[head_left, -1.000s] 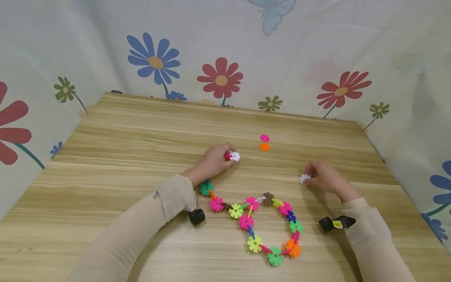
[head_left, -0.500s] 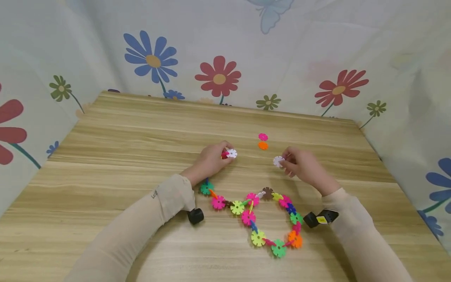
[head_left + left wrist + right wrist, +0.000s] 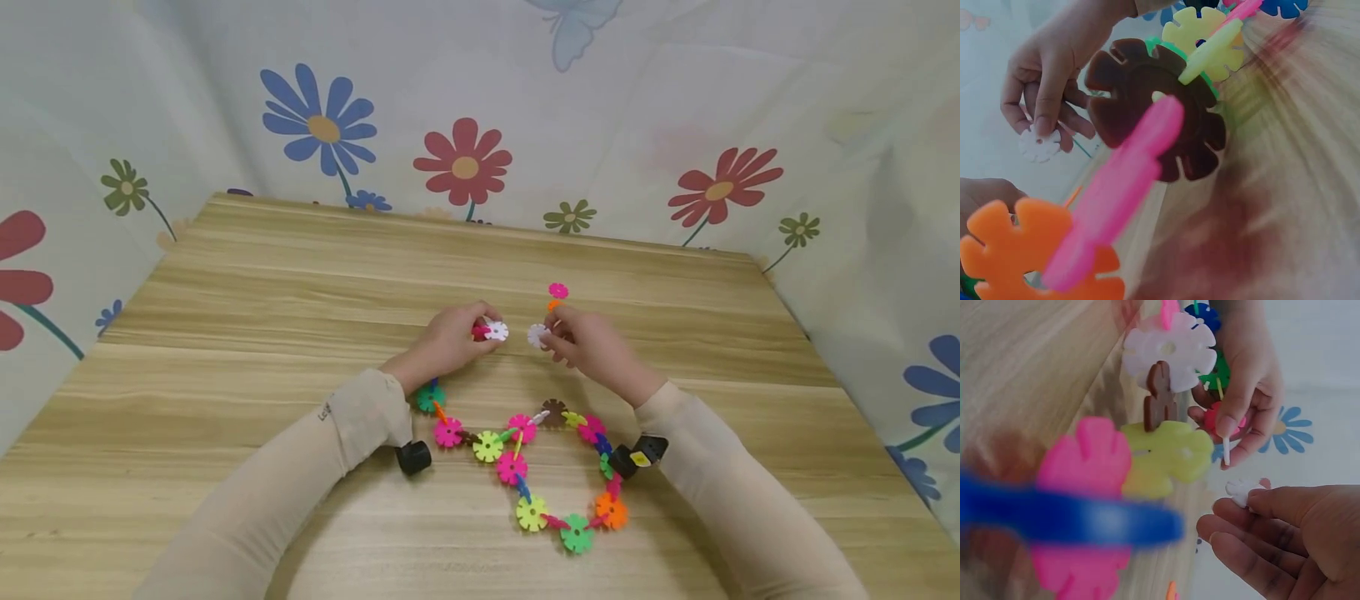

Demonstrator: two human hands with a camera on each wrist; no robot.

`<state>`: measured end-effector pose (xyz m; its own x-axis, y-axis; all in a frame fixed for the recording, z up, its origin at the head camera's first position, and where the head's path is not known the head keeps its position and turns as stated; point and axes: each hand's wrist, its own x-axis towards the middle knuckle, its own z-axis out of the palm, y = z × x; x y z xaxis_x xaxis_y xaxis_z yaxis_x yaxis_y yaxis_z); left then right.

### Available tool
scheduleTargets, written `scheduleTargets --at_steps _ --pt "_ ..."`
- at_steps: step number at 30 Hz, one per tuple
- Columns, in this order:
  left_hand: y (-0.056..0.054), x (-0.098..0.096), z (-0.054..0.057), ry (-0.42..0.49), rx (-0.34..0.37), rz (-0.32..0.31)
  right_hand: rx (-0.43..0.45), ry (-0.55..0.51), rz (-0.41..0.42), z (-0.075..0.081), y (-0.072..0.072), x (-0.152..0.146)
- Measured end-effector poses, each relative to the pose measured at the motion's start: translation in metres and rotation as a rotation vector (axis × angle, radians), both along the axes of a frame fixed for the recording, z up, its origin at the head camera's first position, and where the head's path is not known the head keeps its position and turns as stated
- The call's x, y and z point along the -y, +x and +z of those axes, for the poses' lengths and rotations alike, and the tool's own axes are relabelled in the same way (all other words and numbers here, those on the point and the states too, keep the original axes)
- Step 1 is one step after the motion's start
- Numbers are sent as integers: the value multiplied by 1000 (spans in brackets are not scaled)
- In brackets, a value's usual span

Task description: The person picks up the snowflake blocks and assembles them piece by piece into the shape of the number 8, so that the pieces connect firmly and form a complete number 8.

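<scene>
My left hand (image 3: 447,343) holds the end of a chain of notched plastic flower discs, pinching near a pink disc (image 3: 480,332) with a white disc (image 3: 496,331) joined to it. In the right wrist view that white disc (image 3: 1227,450) appears edge-on. Close by on the right, my right hand (image 3: 600,352) pinches a loose white disc (image 3: 537,335) between thumb and fingers. A small gap separates the two white discs. From the left hand the multicoloured chain (image 3: 488,447) runs down to a closed ring on the table; my right wrist camera covers part of the ring.
A loose pink disc (image 3: 558,291) lies on the wooden table (image 3: 337,267) beyond the hands. Next to it is an orange disc (image 3: 553,306), partly hidden by the right hand. A flower-printed cloth (image 3: 600,108) hangs behind the table.
My right hand has moved left with its white disc, from the right side to just beside the left hand. The left hand has hardly moved. The ring has shifted slightly.
</scene>
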<state>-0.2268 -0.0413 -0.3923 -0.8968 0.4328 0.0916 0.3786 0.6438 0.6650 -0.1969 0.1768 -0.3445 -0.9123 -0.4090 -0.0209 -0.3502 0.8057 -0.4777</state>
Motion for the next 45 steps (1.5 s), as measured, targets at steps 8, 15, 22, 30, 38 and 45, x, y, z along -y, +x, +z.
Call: scheduleTargets --at_steps 8,15,22,30,38,45 --pt "-1 -1 1 18 16 -52 -5 98 64 -1 -6 11" --pt "-3 -1 0 9 29 -57 -3 108 99 -3 -8 16" --pt "-4 -2 0 21 30 -60 11 95 97 -3 -8 17" --pt "-2 -4 0 55 36 -44 40 59 92 -5 -11 20" --pt "2 -4 4 62 67 18 48 15 110 -4 -15 27" --pt "4 -2 1 81 68 90 124 -67 96 -7 -20 34"
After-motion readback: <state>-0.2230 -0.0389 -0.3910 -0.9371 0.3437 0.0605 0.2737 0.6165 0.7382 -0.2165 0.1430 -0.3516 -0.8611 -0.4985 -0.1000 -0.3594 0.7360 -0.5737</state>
